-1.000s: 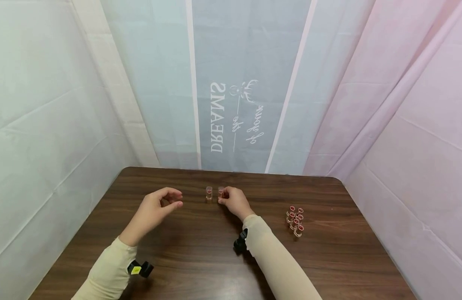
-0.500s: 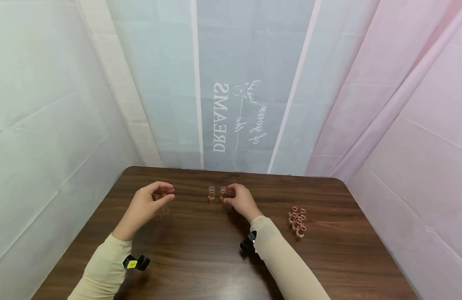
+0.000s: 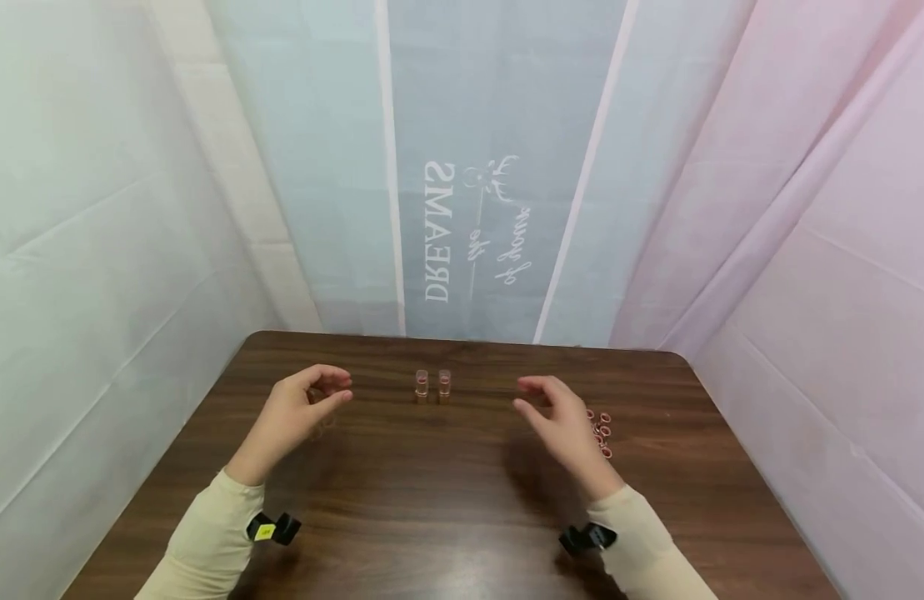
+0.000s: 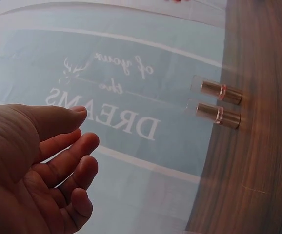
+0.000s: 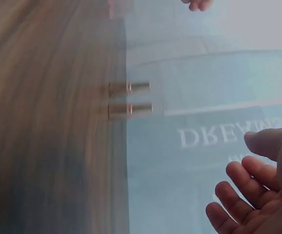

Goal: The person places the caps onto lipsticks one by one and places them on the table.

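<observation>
Two gold lipsticks with clear caps stand upright side by side near the back middle of the table, the left lipstick (image 3: pixel 422 385) a small gap from the right lipstick (image 3: pixel 444 385). My left hand (image 3: pixel 292 417) hovers to their left, fingers loosely bent, thumb apart from the fingertips and nothing between. To their right, my right hand (image 3: pixel 562 421) is raised with relaxed fingers and holds nothing. Behind it, partly hidden, several small red-topped gold tubes (image 3: pixel 605 432) stand in a cluster. Both wrist views show the pair of lipsticks, away from the fingers.
Some faint, clear-looking items (image 3: pixel 322 425) lie beside and below my left hand, mostly hidden. The brown wood-grain table (image 3: pixel 432 500) ends at a printed curtain (image 3: pixel 476 250) at the back. Pale cloth walls stand on both sides.
My right hand has let go of the right lipstick and moved right, towards the cluster. Earlier the left hand drew slightly left; it now holds about the same place.
</observation>
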